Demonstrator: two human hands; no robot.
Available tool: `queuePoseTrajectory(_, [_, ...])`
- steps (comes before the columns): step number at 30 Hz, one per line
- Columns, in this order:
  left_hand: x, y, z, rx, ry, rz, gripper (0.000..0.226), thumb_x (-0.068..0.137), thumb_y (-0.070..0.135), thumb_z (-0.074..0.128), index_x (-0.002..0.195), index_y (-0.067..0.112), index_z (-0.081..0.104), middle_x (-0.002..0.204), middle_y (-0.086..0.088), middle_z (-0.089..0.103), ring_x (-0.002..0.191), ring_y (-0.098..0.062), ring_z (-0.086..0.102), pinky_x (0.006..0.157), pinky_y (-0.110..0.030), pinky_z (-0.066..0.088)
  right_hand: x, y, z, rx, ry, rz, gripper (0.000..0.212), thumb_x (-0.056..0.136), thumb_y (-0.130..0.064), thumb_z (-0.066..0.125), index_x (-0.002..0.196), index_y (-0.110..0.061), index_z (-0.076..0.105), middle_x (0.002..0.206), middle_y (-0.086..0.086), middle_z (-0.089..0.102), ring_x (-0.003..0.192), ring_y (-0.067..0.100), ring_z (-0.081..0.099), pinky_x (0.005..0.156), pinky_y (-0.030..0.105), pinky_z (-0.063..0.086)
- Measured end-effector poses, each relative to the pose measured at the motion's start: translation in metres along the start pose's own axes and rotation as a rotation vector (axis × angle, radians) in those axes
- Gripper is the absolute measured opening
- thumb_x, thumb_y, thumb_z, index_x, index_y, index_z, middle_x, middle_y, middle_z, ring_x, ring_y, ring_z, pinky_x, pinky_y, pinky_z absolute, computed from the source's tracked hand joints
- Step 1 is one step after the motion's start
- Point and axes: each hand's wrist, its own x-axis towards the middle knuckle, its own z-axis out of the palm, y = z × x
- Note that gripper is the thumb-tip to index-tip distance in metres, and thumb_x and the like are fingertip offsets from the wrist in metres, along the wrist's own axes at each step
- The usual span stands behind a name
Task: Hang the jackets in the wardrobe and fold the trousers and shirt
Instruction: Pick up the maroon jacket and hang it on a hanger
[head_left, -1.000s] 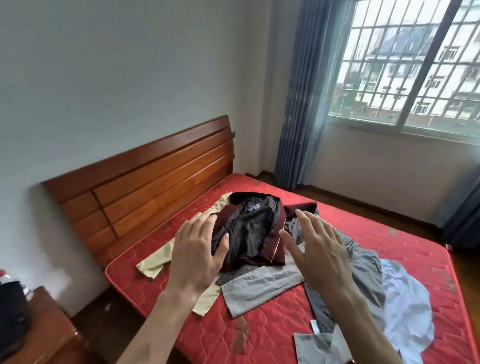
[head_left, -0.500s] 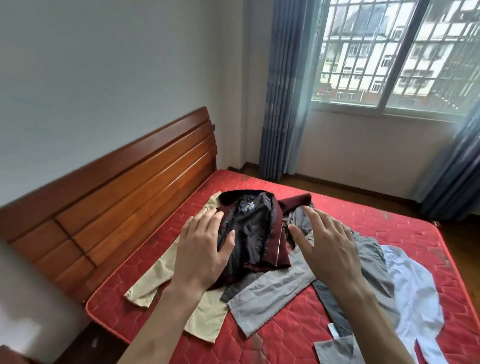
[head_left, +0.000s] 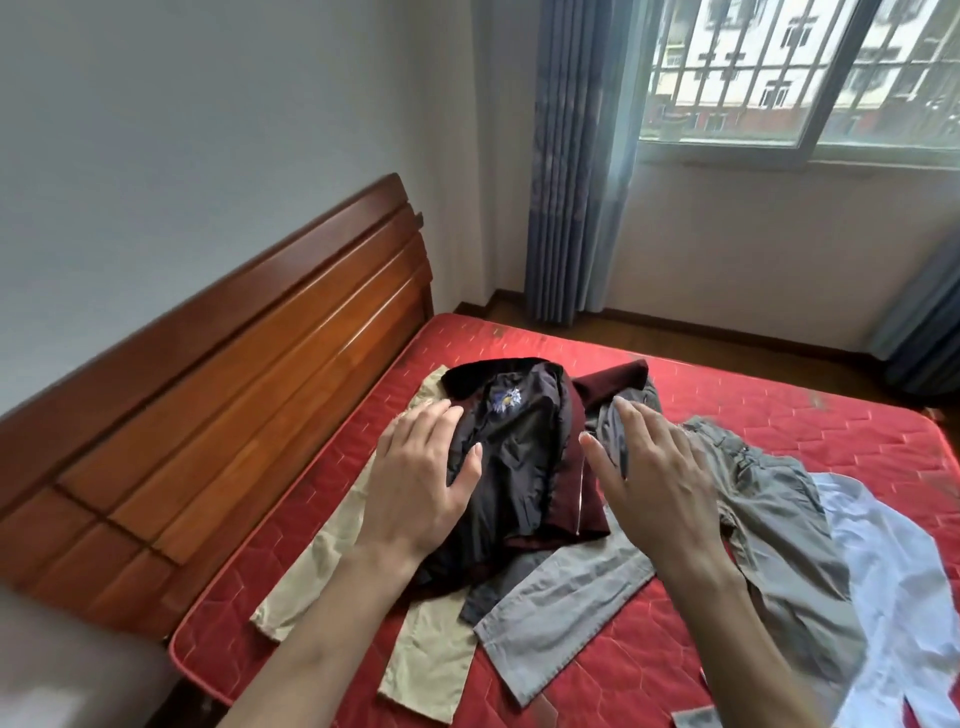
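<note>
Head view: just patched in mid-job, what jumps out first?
Two open hands, left hand and right hand, reach over a heap of clothes on the red mattress. On top, mid-bed, lies a maroon jacket turned to show its dark lining, with beige trousers under it toward the headboard. Grey trousers and a pale blue shirt spread to the right.

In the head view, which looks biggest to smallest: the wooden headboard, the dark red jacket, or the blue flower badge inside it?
1. Headboard, largest.
2. Dark red jacket.
3. Flower badge, smallest.
</note>
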Motion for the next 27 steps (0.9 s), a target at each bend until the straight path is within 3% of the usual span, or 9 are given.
queuePoseTrajectory(15, [0.109, -0.065, 0.081, -0.053, 0.025, -0.08, 0.051, 0.102, 0.044, 0.049, 0.138, 0.011, 0.062, 0.142, -0.005, 0.063, 0.14, -0.021, 0.051, 0.119, -0.042, 0.039, 0.132, -0.01, 0.08, 0.006, -0.033, -0.004, 0.07, 0.105, -0.06, 0.043, 0.158, -0.016, 0.041, 0.158, 0.005, 0.049, 0.148, 0.023, 0.043, 0.123, 0.044, 0.034])
queuePoseTrajectory(27, [0.158, -0.142, 0.246, -0.175, -0.031, -0.104, 0.052, 0.101, 0.044, 0.044, 0.137, 0.01, 0.062, 0.141, -0.005, 0.063, 0.137, -0.021, 0.053, 0.115, -0.043, 0.043, 0.199, 0.032, 0.226, -0.142, -0.033, 0.159, 0.069, 0.103, -0.055, 0.049, 0.156, -0.012, 0.044, 0.153, 0.01, 0.055, 0.143, 0.028, 0.049, 0.12, 0.046, 0.037])
